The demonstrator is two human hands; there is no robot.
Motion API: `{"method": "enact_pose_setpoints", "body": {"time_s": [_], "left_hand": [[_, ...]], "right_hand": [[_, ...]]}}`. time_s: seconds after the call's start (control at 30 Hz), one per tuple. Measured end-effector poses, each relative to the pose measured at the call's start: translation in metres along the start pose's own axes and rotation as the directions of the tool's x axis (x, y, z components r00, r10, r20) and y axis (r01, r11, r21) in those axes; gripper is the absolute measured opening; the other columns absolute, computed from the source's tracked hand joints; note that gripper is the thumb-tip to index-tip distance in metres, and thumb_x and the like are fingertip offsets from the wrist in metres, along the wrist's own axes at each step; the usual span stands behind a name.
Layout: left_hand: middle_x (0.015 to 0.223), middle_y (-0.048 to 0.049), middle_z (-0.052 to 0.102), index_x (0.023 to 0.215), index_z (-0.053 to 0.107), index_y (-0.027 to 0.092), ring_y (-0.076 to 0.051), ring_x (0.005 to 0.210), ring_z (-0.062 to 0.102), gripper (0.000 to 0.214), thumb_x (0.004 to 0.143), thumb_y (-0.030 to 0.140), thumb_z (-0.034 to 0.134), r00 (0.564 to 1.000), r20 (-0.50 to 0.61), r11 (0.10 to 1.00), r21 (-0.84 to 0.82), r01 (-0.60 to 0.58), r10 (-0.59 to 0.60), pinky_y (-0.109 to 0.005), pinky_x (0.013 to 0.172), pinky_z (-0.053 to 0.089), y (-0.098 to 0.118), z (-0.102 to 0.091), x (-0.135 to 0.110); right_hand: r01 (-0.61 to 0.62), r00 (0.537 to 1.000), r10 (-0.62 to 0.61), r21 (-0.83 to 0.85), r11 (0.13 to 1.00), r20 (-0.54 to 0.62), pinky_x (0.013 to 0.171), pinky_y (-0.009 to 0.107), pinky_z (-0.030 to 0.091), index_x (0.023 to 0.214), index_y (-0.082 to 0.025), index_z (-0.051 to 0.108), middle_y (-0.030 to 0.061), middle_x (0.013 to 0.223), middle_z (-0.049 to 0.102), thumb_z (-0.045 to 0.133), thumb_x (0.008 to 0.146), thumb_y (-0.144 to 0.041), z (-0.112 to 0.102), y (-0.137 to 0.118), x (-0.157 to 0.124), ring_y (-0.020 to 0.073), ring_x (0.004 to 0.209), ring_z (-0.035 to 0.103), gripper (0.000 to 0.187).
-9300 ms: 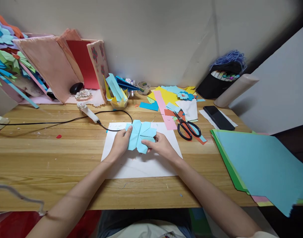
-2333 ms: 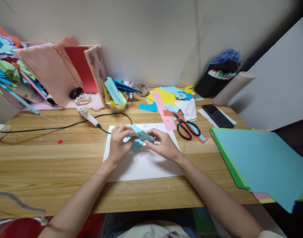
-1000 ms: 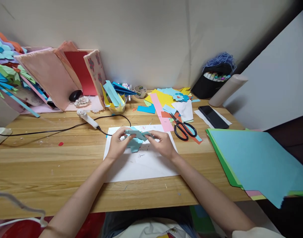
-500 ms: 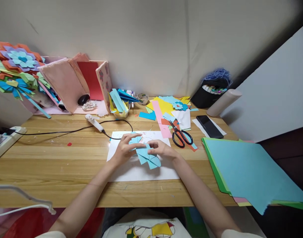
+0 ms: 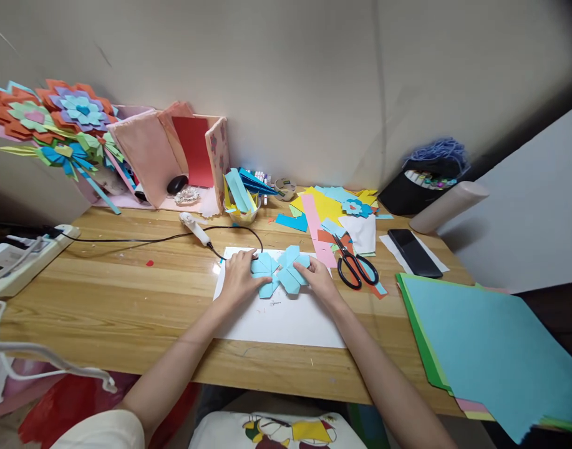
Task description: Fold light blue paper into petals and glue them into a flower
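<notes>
A light blue folded paper flower (image 5: 280,272) lies on a white sheet (image 5: 286,315) on the wooden desk (image 5: 126,293). My left hand (image 5: 239,279) presses on the flower's left side, thumb and fingers on its petals. My right hand (image 5: 316,277) holds the right side of the same piece, fingers curled over its edge. Both hands pinch the paper flat against the sheet.
Black scissors (image 5: 358,268) lie right of the sheet, among coloured paper scraps (image 5: 325,209). A glue gun (image 5: 195,228) with a black cord sits behind. A stack of large coloured sheets (image 5: 486,340) covers the right. A phone (image 5: 414,252), marker case (image 5: 428,181), power strip (image 5: 28,259) and paper flowers (image 5: 65,121) surround.
The blue paper piece was lifted and turned in both hands, then laid flat on the white sheet again. My head view has shifted to the left.
</notes>
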State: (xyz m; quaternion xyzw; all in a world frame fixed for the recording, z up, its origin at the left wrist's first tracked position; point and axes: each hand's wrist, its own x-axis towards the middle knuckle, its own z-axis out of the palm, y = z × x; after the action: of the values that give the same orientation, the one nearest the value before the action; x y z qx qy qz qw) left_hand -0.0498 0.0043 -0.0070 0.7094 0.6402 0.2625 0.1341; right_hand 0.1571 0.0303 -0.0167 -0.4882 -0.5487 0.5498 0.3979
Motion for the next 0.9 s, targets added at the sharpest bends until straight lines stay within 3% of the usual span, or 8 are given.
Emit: {"method": "enact_pose_setpoints", "body": {"time_s": [0.2,0.3,0.43,0.5,0.57,0.7,0.8,0.9], "left_hand": [[0.102,-0.0081,0.05,0.12,0.043,0.019,-0.025,0.099,0.048,0.076,0.053,0.035,0.076,0.995,-0.037,0.991,-0.101,0.09,-0.094,-0.039,0.084,0.039,0.002,0.006,-0.006],[0.105,-0.01,0.046,0.12,0.042,0.015,-0.027,0.102,0.047,0.079,0.053,0.039,0.076,0.984,-0.038,0.976,-0.14,0.168,-0.174,-0.04,0.087,0.039,0.003,0.007,-0.01],[0.111,-0.0113,0.044,0.121,0.042,0.016,-0.025,0.102,0.049,0.077,0.053,0.031,0.076,0.973,0.022,0.922,-0.314,0.224,-0.229,-0.037,0.085,0.042,0.002,0.008,-0.01],[0.113,-0.0123,0.046,0.12,0.042,0.016,-0.024,0.099,0.051,0.079,0.05,0.027,0.077,0.955,0.052,0.855,-0.432,0.286,-0.293,-0.035,0.082,0.044,0.002,0.008,-0.006],[0.111,-0.0119,0.051,0.117,0.045,0.014,-0.022,0.094,0.054,0.075,0.049,0.026,0.077,0.933,0.13,0.728,-0.592,0.345,-0.336,-0.033,0.079,0.044,0.003,0.006,-0.002],[0.092,-0.0068,0.062,0.099,0.056,0.013,-0.017,0.081,0.057,0.049,0.059,0.037,0.071,0.923,0.273,0.431,-0.823,0.37,-0.272,-0.029,0.073,0.044,0.006,-0.002,0.005],[0.076,-0.0031,0.061,0.078,0.06,0.012,-0.014,0.069,0.054,0.035,0.067,0.045,0.063,0.92,0.296,0.41,-0.828,0.382,-0.257,-0.025,0.064,0.041,0.004,-0.006,0.007],[0.07,-0.0012,0.059,0.073,0.059,0.012,-0.012,0.064,0.051,0.033,0.069,0.045,0.061,0.923,0.292,0.434,-0.819,0.376,-0.25,-0.023,0.06,0.039,0.0,-0.005,0.008]], "right_hand": [[-0.038,0.996,0.018,-0.235,0.971,-0.086,0.044,0.021,0.034,0.074,-0.016,0.053,-0.0037,0.057,0.045,0.055,0.073,-0.046,0.012,0.006,-0.006,0.0105,0.051,0.042,0.03],[-0.066,0.995,0.046,-0.247,0.967,-0.086,0.042,0.021,0.033,0.07,-0.017,0.052,-0.0042,0.055,0.044,0.055,0.072,-0.045,0.017,0.004,-0.008,0.0104,0.048,0.042,0.028],[-0.082,0.992,0.057,-0.235,0.969,-0.111,0.041,0.022,0.034,0.071,-0.017,0.054,-0.0028,0.055,0.049,0.056,0.071,-0.044,0.026,0.003,-0.007,0.0113,0.046,0.044,0.027],[-0.061,0.991,0.033,-0.222,0.973,-0.131,0.044,0.022,0.036,0.072,-0.016,0.056,-0.0008,0.057,0.053,0.057,0.07,-0.044,0.029,0.004,-0.007,0.0122,0.049,0.046,0.028],[-0.035,0.992,0.014,-0.168,0.985,-0.125,0.047,0.023,0.038,0.074,-0.015,0.057,0.0014,0.062,0.057,0.058,0.07,-0.044,0.03,0.004,-0.006,0.0134,0.054,0.049,0.03],[-0.013,0.999,0.015,0.041,0.999,-0.044,0.056,0.026,0.043,0.084,-0.014,0.059,0.004,0.074,0.063,0.058,0.071,-0.044,0.03,0.001,-0.007,0.0148,0.062,0.054,0.033],[-0.016,1.0,0.013,0.118,0.993,0.024,0.056,0.025,0.042,0.082,-0.015,0.058,0.0022,0.073,0.062,0.058,0.073,-0.043,0.029,-0.002,-0.011,0.0138,0.061,0.054,0.03],[0.005,0.998,-0.011,0.103,0.995,0.06,0.056,0.024,0.041,0.081,-0.016,0.057,0.0009,0.073,0.061,0.056,0.075,-0.04,0.028,-0.002,-0.014,0.0131,0.063,0.052,0.025]]}}
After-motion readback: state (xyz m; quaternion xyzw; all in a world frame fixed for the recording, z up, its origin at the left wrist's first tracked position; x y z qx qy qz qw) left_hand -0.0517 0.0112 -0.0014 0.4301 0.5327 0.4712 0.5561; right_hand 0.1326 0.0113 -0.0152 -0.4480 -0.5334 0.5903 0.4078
